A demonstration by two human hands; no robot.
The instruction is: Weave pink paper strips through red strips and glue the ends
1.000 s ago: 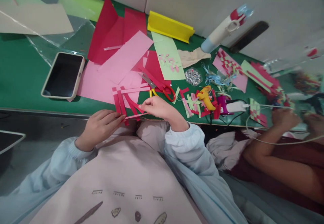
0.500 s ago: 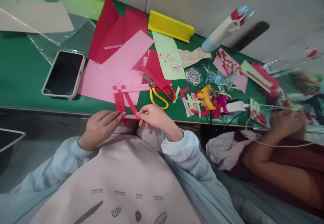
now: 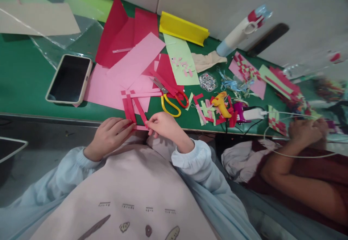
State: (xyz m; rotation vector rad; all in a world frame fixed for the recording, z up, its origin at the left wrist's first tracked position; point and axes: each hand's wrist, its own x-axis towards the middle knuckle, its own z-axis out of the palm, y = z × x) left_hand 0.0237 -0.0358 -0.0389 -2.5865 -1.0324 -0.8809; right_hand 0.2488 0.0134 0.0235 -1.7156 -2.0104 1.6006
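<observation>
I see the table (image 3: 21, 73) spread beyond the hands. My left hand (image 3: 107, 138) holds red strips (image 3: 127, 106) under close fingers; my right hand (image 3: 165, 126) narrowly pinches a loose strip (image 3: 140, 110). Between them, the pink strip (image 3: 141, 127) crosses, seemingly being lined up.

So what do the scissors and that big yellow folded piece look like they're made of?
Scissors: probably metal blades, going by their grey sheen, with smooth red and yellow handles, likely plastic.
Yellow folded piece: perhaps stiff paper or card, judging by its straight crease; thin plastic is possible.
</observation>
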